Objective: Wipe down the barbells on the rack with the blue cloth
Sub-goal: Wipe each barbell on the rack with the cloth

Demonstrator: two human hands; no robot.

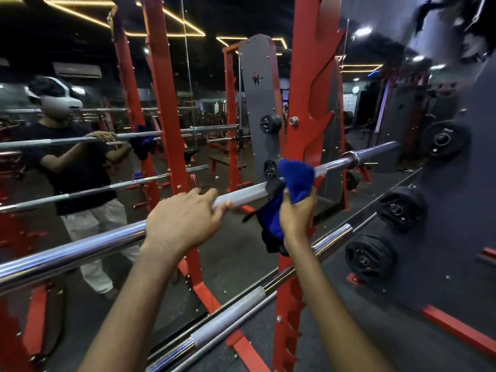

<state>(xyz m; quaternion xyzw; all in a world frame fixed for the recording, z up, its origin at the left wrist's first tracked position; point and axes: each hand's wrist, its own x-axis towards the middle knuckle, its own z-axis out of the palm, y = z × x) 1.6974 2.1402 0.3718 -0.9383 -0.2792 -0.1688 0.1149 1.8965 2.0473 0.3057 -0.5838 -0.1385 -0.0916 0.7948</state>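
a person's left hand (185, 221) curls over a chrome barbell (80, 248) that lies across a red rack (303, 103). just to its right, the right hand (296, 213) grips a blue cloth (295, 178) bunched around the same bar. a second barbell (228, 315) rests lower on the rack. black weight plates (401, 208) hang on a grey panel to the right. a mirror (80, 162) behind reflects the person.

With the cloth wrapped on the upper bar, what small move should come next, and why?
Probably slide the right hand with the blue cloth along the bar toward the collar. The cloth sits beside the red upright, the stretch beyond it is uncovered, and the left hand grips the bar to steady it.
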